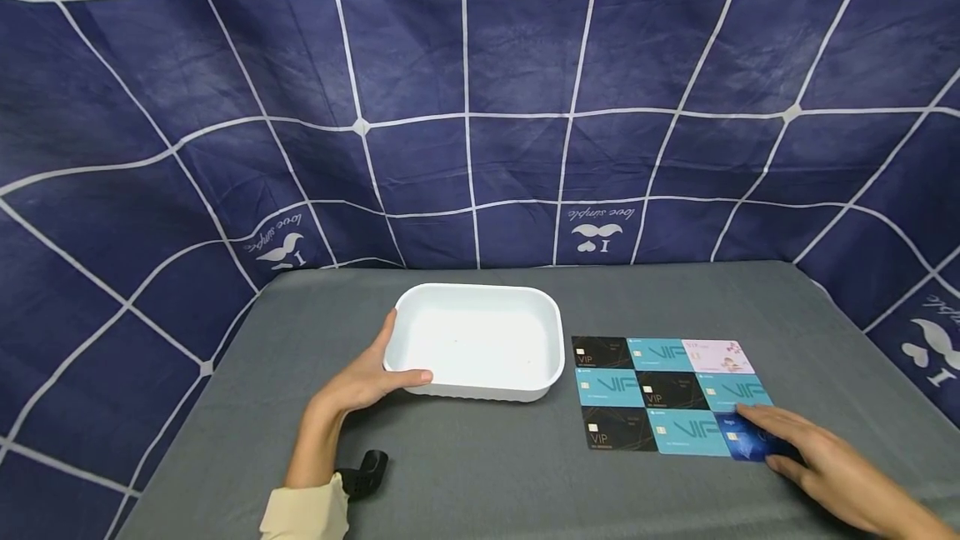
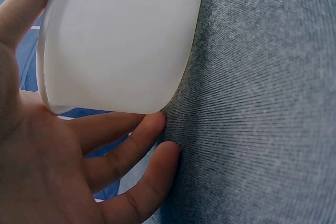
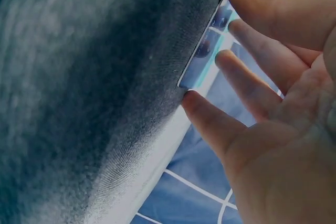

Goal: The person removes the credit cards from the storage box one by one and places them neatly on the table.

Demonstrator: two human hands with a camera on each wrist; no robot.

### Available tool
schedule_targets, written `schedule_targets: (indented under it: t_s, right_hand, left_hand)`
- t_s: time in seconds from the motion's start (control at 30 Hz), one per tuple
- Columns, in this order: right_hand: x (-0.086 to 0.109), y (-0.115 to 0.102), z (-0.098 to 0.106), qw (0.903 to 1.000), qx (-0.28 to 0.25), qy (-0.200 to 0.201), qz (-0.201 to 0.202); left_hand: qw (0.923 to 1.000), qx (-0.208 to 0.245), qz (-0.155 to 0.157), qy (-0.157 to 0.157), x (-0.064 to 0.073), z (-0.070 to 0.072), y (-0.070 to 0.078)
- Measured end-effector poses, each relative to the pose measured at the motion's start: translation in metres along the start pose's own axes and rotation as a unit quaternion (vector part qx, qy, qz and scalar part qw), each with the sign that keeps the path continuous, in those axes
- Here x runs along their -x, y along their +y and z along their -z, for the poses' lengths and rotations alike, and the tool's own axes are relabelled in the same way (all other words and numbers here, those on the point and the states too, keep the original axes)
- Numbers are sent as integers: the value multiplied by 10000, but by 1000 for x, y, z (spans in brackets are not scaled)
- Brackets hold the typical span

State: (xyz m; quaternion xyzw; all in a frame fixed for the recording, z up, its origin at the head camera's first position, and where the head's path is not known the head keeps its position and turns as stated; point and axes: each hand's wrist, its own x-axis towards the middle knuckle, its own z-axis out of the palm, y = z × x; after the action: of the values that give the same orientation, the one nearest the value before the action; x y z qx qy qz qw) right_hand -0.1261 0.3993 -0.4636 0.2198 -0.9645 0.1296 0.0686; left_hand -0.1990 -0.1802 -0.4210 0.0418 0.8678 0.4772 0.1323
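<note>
A white rectangular tray (image 1: 525, 394) stands on the grey cloth, left of the cards. My left hand (image 1: 363, 382) holds its left end, thumb along the front side and the other fingers around the far left corner. In the left wrist view, bent fingers (image 2: 149, 127) show beside the tray's outer wall (image 2: 121, 45). To the right, bank-style cards lie flat in three rows of three. My right hand (image 1: 832, 465) is at the dark blue card (image 1: 738, 433) in the front right corner, fingers spread, fingertips right at its edges. The palm hides part of that card.
The other cards are black (image 1: 618, 430), turquoise (image 1: 686, 433) and one pink (image 1: 717, 357). A black strap device (image 1: 366, 473) sits at my left wrist. Grey cloth (image 1: 487, 473) covers the table; a dark blue curtain (image 1: 517, 165) with white lines hangs behind and at both sides.
</note>
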Motion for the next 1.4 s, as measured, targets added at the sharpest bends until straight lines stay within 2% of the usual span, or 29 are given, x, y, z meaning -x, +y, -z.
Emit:
schedule_targets:
  t_s: [0.1, 0.3, 0.53, 0.7, 0.83, 1.03, 1.23, 1.4]
  right_hand:
    - [0, -2, -1, 9998, 75, 182, 68]
    - [-2, -3, -3, 9960, 15, 685, 569]
    - [1, -5, -1, 9979, 44, 532, 380]
    - [-3, -17, -4, 9950, -180, 859, 479]
    - [-28, -55, -1, 9909, -556, 1111, 519]
    - [-83, -120, 6, 9900, -819, 1019, 525]
    - [-129, -161, 11, 9910, -656, 1040, 537]
    - [-149, -192, 11, 9947, -49, 1010, 160]
  left_hand:
    - [10000, -6, -7, -14, 0, 0, -1]
    - [10000, -22, -4, -6, -1, 0, -1]
    - [10000, 18, 15, -62, 0, -2, 1]
    - [9999, -36, -8, -136, 3, 2, 1]
    - [9999, -63, -16, -148, 4, 6, 1]
    - [9997, -135, 99, -153, 4, 2, 4]
    - [9996, -208, -63, -173, 2, -1, 8]
    - [9959, -904, 12, 85, 11, 2, 17]
